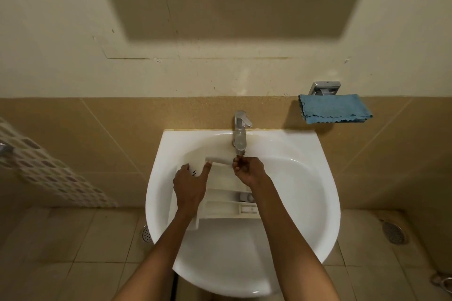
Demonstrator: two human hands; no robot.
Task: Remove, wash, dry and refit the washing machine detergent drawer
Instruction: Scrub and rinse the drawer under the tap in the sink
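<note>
1. Your two bare forearms come in nearest the camera from the bottom edge and close in on each other over the basin.
2. The white sink lies under both hands, and the detergent drawer sits inside its bowl.
3. The drawer's long axis runs away from you. Its near end lies between your wrists and its far end is up at your fingertips. The open compartments face up.
4. The drawer lies between your hands, with its left side under your left palm and its far right corner at your right fingers.
5. Your left hand is palm down with the thumb spread wide from the fingers. It grips the drawer's far left part, with a white panel bearing a black mark showing between thumb and forefinger.
6. Your right hand is bent at the wrist, fingers curled tight at the end of the drawer's rounded white far edge. You cannot tell whether they pinch it or only touch it.
7. The chrome tap stands just beyond your right hand, its spout right above those fingertips.
8. A folded blue cloth lies on a wall holder well beyond and to the right of your right hand.
</note>
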